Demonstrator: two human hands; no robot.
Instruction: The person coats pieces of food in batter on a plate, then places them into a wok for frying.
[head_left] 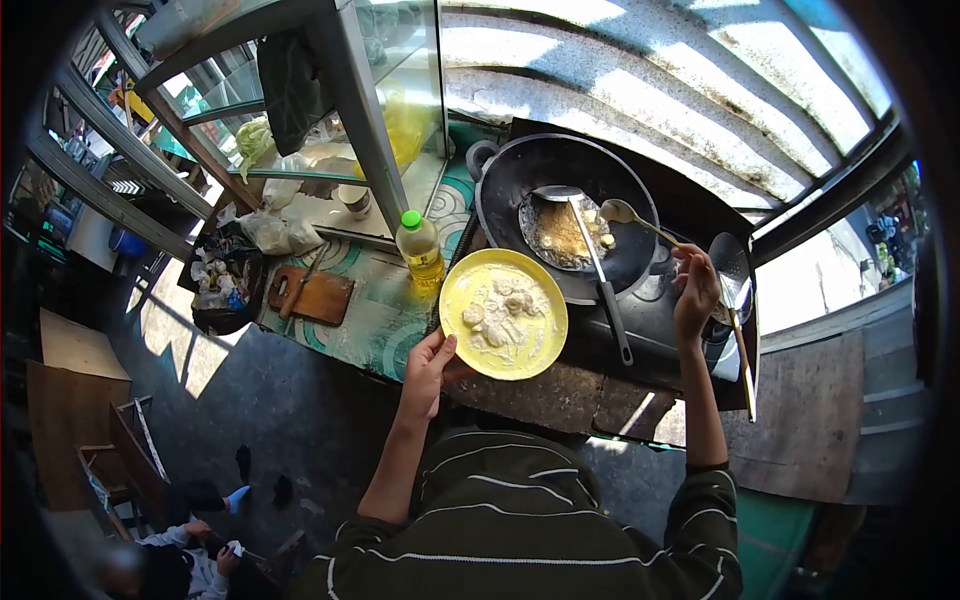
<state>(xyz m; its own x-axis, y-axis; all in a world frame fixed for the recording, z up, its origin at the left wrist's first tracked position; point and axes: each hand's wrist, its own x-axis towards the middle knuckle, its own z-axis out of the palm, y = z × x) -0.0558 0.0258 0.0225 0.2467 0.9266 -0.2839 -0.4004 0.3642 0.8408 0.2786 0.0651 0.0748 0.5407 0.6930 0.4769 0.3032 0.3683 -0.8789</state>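
Note:
My left hand (pixel 428 372) grips the near-left rim of a yellow plate (pixel 455 340), thumb on top. Pale, batter-coated lumps (pixel 505 308) and smears of wet batter lie on the plate. My right hand (pixel 696 295) is closed around the handle of a spoon (pixel 618 210), whose batter-smeared bowl hangs over the black wok (pixel 620 165). Bubbling oil (pixel 543 253) with browned crumbs and a few pale pieces fills the wok's bottom. A spatula (pixel 590 240) leans in the wok, its black handle pointing toward me; neither hand touches it.
An oil bottle (pixel 420 250) with a green cap stands left of the plate. Farther left are a wooden board (pixel 325 296) with a knife and a black bag (pixel 225 285) of waste. A glass cabinet (pixel 400 110) rises behind. Another person (pixel 200 560) sits lower left.

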